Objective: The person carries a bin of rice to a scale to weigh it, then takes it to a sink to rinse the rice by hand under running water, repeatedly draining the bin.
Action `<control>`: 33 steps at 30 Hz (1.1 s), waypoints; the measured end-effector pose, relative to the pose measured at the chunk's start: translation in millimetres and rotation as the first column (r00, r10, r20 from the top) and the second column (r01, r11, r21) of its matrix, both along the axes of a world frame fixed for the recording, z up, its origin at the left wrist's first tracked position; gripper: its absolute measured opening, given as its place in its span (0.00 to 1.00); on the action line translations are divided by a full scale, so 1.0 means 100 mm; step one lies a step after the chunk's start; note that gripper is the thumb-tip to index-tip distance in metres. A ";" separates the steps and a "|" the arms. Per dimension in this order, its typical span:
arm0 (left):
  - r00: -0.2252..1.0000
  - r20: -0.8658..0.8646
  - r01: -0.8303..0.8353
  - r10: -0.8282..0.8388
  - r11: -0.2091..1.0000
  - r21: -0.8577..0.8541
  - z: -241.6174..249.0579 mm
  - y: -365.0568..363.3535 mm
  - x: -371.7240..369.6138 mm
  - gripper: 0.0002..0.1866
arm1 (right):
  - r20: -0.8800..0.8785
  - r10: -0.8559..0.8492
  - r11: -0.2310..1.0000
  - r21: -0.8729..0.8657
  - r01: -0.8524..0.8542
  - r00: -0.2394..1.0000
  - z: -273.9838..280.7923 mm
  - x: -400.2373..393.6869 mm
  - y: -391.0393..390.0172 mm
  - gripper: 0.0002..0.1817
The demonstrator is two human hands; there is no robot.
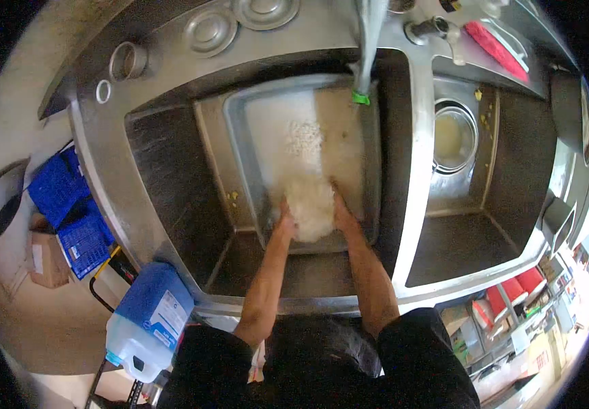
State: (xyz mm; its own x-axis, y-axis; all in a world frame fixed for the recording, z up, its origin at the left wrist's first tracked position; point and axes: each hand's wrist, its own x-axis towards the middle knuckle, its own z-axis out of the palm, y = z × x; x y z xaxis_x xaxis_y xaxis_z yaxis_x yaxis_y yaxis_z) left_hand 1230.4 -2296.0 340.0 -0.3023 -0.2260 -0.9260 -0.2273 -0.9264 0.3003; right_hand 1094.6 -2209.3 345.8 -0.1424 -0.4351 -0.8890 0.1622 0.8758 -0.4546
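A large grey tub [238, 146] of cloudy water stands in the left sink basin. Near its front edge, my left hand [285, 219] and my right hand [342, 210] press in from both sides on a pale, whitish mass [311, 208], partly in the water. The fingers of both are mostly hidden by the mass and blurred. Beyond it, a patch of small white bits [304, 138] shows in the water. Over the tub's back right part hangs a tap with a green tip [360, 98].
The right basin holds a round metal pot [455, 136] with cloudy liquid. Metal lids [210, 32] and a pink cloth [495, 49] lie along the back ledge. At the lower left are a blue jug [151, 320] and blue crates [83, 235].
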 end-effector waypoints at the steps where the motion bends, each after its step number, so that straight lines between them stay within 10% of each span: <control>1: 0.982 -0.125 -0.133 0.139 0.989 0.061 -0.06 -0.04 -0.08 0.42 | -0.028 0.007 0.997 -0.082 -0.010 1.000 0.08 -0.05 -0.08 0.46; 2: 0.931 -0.226 -0.259 0.287 0.955 0.145 -0.12 -0.03 -0.09 0.44 | -0.072 0.017 0.982 -0.184 -0.030 0.997 0.12 -0.13 -0.15 0.45; 6: 0.930 0.285 0.274 -0.233 0.955 -0.112 0.24 -0.35 -0.12 0.42 | -0.220 -0.058 0.916 -0.399 -0.036 0.974 0.35 -0.73 -0.69 0.46; 9: 0.557 0.625 0.783 -0.547 0.596 -0.176 0.02 -0.31 0.08 0.43 | -0.259 0.076 0.983 -0.142 -0.116 0.963 -0.14 -0.75 -0.32 0.50; 12: 0.358 0.593 0.922 -0.721 0.374 -0.102 0.04 0.13 0.26 0.43 | -0.450 0.226 0.974 0.094 -0.205 0.864 -0.57 -0.22 0.36 0.52; 16: 0.739 0.321 0.642 -0.592 0.763 -0.073 -0.07 0.07 0.13 0.43 | -0.030 -0.063 0.991 0.113 0.066 0.998 -0.22 -0.01 0.26 0.48; 18: 0.867 0.297 0.453 -0.400 0.881 -0.136 0.02 -0.08 -0.11 0.44 | 0.370 -0.328 0.944 0.086 0.320 0.869 -0.37 0.00 0.30 0.49; 21: 0.966 0.241 0.134 -0.097 0.980 -0.144 0.22 -0.02 -0.31 0.46 | 0.055 -0.287 0.951 0.133 0.277 0.957 -0.21 -0.24 0.07 0.43; 23: 0.915 0.379 0.312 -0.142 0.845 -0.436 -0.30 0.16 -0.10 0.41 | -0.165 -0.241 0.970 -0.057 0.235 0.956 0.36 -0.46 -0.39 0.39; 25: 0.850 0.347 0.527 -0.397 0.639 -0.560 0.22 -0.41 -0.41 0.39 | -0.110 -0.382 0.871 -0.373 0.319 0.917 0.19 -0.62 -0.56 0.38; 27: 0.623 0.528 0.780 -0.578 0.408 -0.475 0.08 -0.76 -0.60 0.35 | -0.519 -0.215 0.867 -0.491 -0.082 0.827 -0.25 -0.56 -0.66 0.35; 31: 0.545 0.753 0.838 -0.369 0.198 -0.509 -0.25 -0.48 -0.61 0.31 | -0.712 0.057 0.838 -0.347 -0.421 0.700 -0.65 -0.19 -0.16 0.34; 33: 0.252 0.769 0.925 -0.588 -0.085 -0.369 0.06 -0.34 -0.53 0.31 | -0.646 0.344 0.814 -0.156 -0.559 0.681 -0.40 -0.30 -0.06 0.33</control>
State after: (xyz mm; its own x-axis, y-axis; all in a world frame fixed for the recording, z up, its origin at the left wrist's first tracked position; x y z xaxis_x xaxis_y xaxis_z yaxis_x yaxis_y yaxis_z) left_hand 1177.8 -2330.0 346.5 -0.5471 -0.5482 -0.6326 -0.8299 0.4542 0.3240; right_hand 1064.2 -2215.8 306.1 -0.2735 -0.8189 -0.5045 -0.5940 0.5564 -0.5810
